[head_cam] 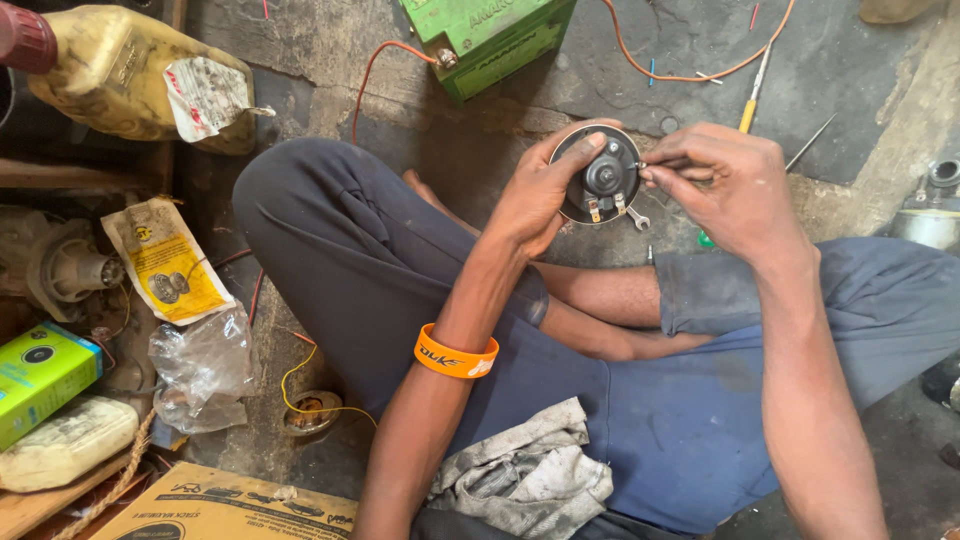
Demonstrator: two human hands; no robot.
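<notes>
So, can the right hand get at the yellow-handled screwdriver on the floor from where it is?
Probably yes. The screwdriver lies on bare concrete just beyond the right hand, with nothing between them. But that hand is pinching something small at the round black horn's rim, so it must let go first.

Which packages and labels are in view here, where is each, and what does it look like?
Green battery: top centre, boxy.
Yellow jerrycan: top left, torn white label.
Yellow printed packet: left floor, flat.
Green box: lower left.
Cardboard carton: bottom edge, brown.
</notes>
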